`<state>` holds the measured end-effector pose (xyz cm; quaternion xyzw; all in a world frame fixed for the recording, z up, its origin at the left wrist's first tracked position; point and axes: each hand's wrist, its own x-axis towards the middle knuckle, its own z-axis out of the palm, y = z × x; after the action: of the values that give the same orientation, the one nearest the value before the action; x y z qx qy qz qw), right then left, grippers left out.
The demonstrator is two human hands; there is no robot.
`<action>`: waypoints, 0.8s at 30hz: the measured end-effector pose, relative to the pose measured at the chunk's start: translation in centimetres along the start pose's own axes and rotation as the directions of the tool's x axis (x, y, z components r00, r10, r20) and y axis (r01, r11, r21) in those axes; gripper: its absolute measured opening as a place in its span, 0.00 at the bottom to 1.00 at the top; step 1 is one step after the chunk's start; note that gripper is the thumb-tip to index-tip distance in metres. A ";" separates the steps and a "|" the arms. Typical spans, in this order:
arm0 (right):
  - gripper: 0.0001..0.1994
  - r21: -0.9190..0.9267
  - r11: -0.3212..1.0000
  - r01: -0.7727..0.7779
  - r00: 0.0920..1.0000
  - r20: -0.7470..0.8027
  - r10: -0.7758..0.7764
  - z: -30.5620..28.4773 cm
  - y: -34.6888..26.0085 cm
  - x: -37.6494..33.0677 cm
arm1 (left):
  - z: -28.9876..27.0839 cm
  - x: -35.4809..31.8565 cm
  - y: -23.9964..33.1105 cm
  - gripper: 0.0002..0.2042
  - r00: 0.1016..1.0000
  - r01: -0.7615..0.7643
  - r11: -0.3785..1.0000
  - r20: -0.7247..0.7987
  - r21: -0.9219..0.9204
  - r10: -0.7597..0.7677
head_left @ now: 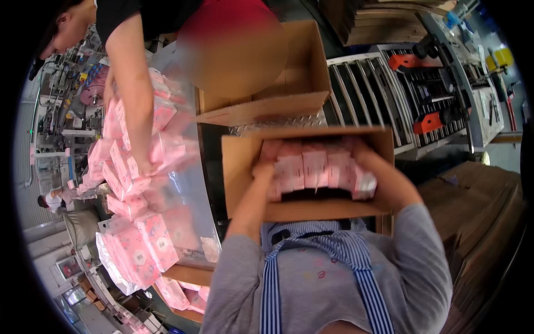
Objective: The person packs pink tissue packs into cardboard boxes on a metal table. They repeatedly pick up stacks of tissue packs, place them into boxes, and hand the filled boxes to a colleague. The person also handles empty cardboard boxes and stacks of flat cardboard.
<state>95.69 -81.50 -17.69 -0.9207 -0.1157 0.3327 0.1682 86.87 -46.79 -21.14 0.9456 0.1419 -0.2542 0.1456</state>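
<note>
An opened cardboard carton (239,183) sits right in front of my body. Inside it a row of pink soft packs (315,168), which look like tissue packs, is squeezed between my two hands. My left hand (265,168) is pressed on the left end of the row, its fingers partly hidden behind the packs. At the opposite end, my right hand (364,155) grips the last packs, with its fingertips out of sight. Below the row, a dark gap shows along the carton's near side.
A metal worktable (192,195) at left carries a heap of pink packs (128,161); a co-worker's arm (133,83) reaches into it. Beyond my carton stands another open carton (300,72), beside a roller conveyor (361,92). Flattened cardboard (473,206) is stacked at right.
</note>
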 end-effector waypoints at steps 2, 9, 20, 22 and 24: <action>0.30 0.101 0.995 0.001 0.993 -0.116 0.011 6.1 2.5 -0.8 | 1.8 -0.2 0.3 0.29 0.986 0.026 0.997 -0.161 -0.074 -0.038; 0.25 0.320 0.937 0.140 0.957 -0.285 -0.045 7.1 0.2 2.5 | -3.0 -0.3 -0.4 0.35 0.941 -0.199 0.979 0.271 -0.046 0.204; 0.22 0.346 0.916 0.204 0.935 0.209 -0.287 5.9 -9.1 -5.4 | -6.0 -4.0 -0.8 0.26 0.838 -0.028 0.968 0.522 -0.249 0.159; 0.32 -0.002 0.971 -0.241 0.967 0.080 0.240 0.5 -11.0 -3.9 | -4.5 -5.4 1.4 0.33 0.890 0.099 0.986 0.455 -0.133 -0.028; 0.42 0.007 0.918 -0.395 0.917 0.050 0.395 8.2 -8.9 -4.2 | -1.5 -7.4 2.5 0.41 0.931 0.142 0.989 0.343 -0.030 -0.123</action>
<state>86.29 -72.87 -17.73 -0.9154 0.0713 0.3827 0.1028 82.25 -49.99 -15.58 0.8713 0.1850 -0.4191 0.1761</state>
